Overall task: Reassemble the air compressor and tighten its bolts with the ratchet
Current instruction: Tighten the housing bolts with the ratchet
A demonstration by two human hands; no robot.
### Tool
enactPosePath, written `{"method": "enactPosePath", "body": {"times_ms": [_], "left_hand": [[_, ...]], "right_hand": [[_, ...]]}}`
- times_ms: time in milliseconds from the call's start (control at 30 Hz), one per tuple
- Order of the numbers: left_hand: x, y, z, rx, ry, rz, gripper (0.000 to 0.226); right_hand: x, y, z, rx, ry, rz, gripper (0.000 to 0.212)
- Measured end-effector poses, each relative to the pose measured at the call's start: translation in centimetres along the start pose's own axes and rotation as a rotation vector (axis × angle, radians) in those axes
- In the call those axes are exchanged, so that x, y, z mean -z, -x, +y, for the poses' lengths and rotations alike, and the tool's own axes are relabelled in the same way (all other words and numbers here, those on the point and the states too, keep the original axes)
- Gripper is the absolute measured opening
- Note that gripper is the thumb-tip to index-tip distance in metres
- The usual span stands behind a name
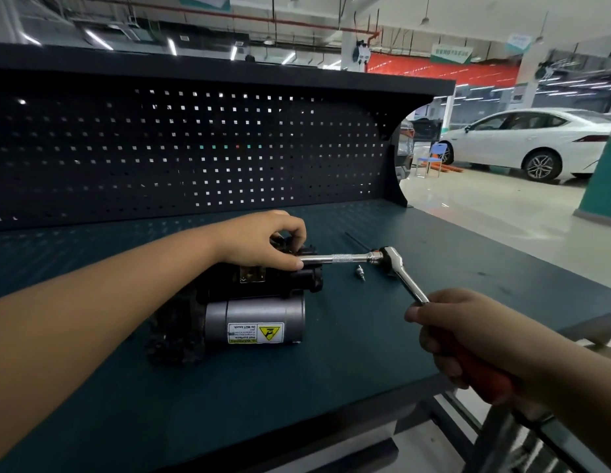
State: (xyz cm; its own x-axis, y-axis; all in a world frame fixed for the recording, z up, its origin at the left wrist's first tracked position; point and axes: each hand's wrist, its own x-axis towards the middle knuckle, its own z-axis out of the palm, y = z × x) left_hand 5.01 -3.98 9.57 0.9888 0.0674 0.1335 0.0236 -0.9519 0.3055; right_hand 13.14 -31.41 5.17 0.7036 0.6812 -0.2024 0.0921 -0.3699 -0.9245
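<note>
Two hands on the job. Right hand (467, 339), nearest, sits by the bench's (331, 387) front right edge, fingers wrapped tight round the ratchet's (408, 283) red grip. Air compressor (254, 322) lies mid-bench, a little left, its grey labelled cylinder toward the front edge. Left hand (263, 245) sits over its black top, fingers curled, thumb and fingertips pinching the far end of the extension bar (341, 258) where it meets the housing. Judgement: hold the bar square on the bolt, swing the handle in short arcs, stop at snug. Small loose metal piece (360, 272) lies just beside the bar; bolt or bit, can't tell. Bolt head and socket hidden under the fingers; compressor's left end blurred.
</note>
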Motion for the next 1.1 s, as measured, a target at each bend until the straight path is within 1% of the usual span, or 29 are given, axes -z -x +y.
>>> {"method": "enactPosePath", "body": {"times_ms": [67, 133, 200, 233, 300, 333, 467, 500, 567, 667, 800, 867, 1000, 1100], "left_hand": [[0.1, 0.1, 0.4, 0.015, 0.01, -0.014, 0.013], [0.5, 0.2, 1.0, 0.043, -0.037, -0.045, 0.017], [0.6, -0.3, 2.2, 0.032, -0.217, -0.054, 0.027], [0.4, -0.8, 3.0, 0.01, -0.314, -0.031, 0.032], [-1.0, -2.1, 5.0, -0.039, -0.467, 0.058, 0.037], [-2.2, -2.9, 6.2, -0.046, -0.501, 0.099, 0.037], [-6.8, -5.3, 9.6, 0.057, -0.463, 0.244, 0.017], [-7.3, -5.5, 9.7, 0.064, -0.497, 0.277, 0.017], [-7.7, -5.5, 9.3, 0.022, -0.594, 0.317, 0.019], [-7.8, -5.3, 8.8, -0.015, -0.655, 0.333, 0.02], [-6.8, -5.5, 8.9, 0.044, -0.527, 0.361, 0.011], [-6.4, -5.6, 8.9, 0.062, -0.497, 0.356, 0.008], [-6.7, -5.5, 8.7, 0.058, -0.547, 0.33, 0.011], [-7.0, -5.5, 8.4, 0.045, -0.587, 0.334, 0.01]], "right_hand": [[0.0, 0.1, -0.2, 0.007, -0.009, 0.005, 0.015], [0.1, 0.2, -0.6, 0.002, -0.025, 0.008, 0.013], [0.2, 0.3, -1.0, -0.006, -0.036, 0.01, 0.013], [0.3, 0.3, -1.2, -0.009, -0.038, 0.011, 0.013], [0.4, 0.5, -1.5, -0.011, -0.027, 0.011, 0.013], [0.5, 0.5, -1.7, -0.014, -0.023, 0.012, 0.014], [0.6, 1.0, -2.1, -0.022, -0.026, 0.012, 0.011], [0.5, 1.2, -2.2, -0.027, -0.04, 0.013, 0.01], [0.1, 1.5, -2.2, -0.032, -0.063, 0.013, 0.011], [-0.6, 1.6, -1.0, 0.006, -0.038, 0.043, 0.013], [-1.8, 0.5, 2.1, 0.161, 0.182, 0.191, 0.014], [-2.8, -0.2, 3.4, 0.193, 0.222, 0.248, 0.016], [-4.4, -1.4, 4.8, 0.172, 0.15, 0.206, 0.018], [-3.6, -0.8, 3.9, 0.152, 0.132, 0.18, 0.018]]}}
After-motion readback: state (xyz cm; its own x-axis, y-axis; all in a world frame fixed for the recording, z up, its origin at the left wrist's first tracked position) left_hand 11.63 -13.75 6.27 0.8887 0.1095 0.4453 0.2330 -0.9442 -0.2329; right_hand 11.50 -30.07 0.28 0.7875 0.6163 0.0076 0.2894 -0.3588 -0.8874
